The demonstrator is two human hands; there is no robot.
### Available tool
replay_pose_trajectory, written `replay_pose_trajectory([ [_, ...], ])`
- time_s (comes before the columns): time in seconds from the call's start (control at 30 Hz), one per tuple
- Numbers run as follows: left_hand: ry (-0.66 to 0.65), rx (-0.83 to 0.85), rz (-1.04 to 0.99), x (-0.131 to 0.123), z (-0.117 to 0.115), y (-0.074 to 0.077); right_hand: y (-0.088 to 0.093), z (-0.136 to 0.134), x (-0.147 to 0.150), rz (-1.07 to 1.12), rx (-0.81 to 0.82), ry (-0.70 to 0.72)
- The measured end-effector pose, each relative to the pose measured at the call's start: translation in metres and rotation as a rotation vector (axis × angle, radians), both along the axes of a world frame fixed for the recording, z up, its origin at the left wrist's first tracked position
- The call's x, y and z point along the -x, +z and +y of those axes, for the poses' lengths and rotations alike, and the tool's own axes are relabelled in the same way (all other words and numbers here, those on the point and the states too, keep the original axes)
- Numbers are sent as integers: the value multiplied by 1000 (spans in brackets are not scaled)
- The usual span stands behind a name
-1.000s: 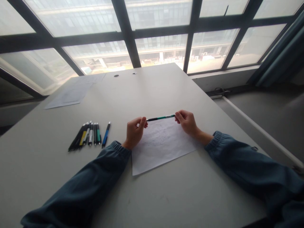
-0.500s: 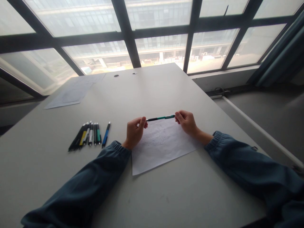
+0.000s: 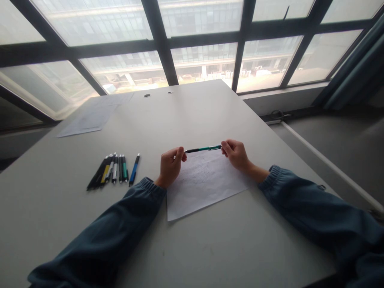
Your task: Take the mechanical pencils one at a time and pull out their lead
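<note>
A green and black pen [image 3: 203, 149] is held level between both hands, a little above a white sheet of paper [image 3: 204, 184] with faint scribbles. My left hand [image 3: 170, 166] pinches the pen's left end with closed fingers. My right hand [image 3: 236, 154] pinches its right end the same way. Both wrists rest near the paper on the grey table [image 3: 192, 116].
A row of several pens [image 3: 112, 171] lies on the table to the left, a blue one at its right end. More sheets of paper [image 3: 90, 118] lie at the far left corner. The table's right edge drops to a floor with a white pipe [image 3: 327, 162].
</note>
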State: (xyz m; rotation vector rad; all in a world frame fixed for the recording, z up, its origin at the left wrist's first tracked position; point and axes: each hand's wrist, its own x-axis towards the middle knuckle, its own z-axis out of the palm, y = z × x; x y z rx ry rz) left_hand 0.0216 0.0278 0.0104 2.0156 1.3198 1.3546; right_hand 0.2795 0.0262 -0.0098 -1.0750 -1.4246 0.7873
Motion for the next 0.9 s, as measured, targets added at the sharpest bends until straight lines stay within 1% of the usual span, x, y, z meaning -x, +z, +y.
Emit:
replay_pose_trajectory([
  [0.63, -3, 10, 2, 1, 1, -2, 3, -2, 0, -30, -18, -9],
  [0.9, 5, 36, -11, 0, 1, -2, 2, -1, 1, -36, -1, -13],
])
